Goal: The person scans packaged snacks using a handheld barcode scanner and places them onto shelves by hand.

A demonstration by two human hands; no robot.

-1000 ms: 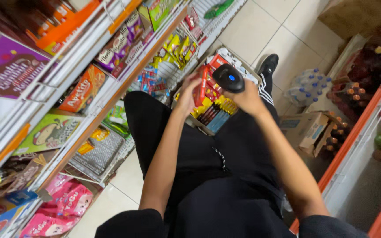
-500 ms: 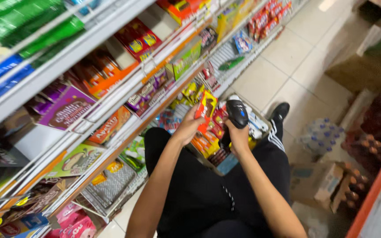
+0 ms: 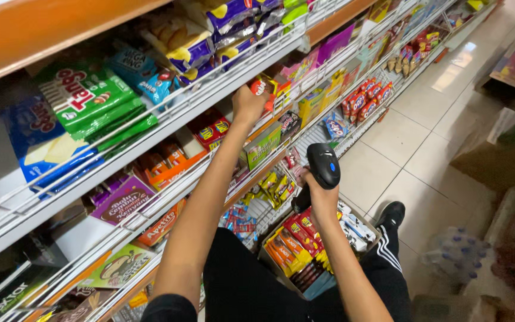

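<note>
Head view: the left hand (image 3: 248, 102) grips a red snack pack (image 3: 261, 87) at the shelf (image 3: 210, 98); the right hand (image 3: 320, 194) grips a black scanner (image 3: 323, 166). A loose pinch could drop the pack.

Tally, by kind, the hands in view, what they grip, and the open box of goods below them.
Hands: 2, the left hand and the right hand
Black scanner, gripped in the right hand: 1
Red snack packet, held by the left hand at the wire shelf: 1
Cardboard box of packets: 1
Total: 5
</note>
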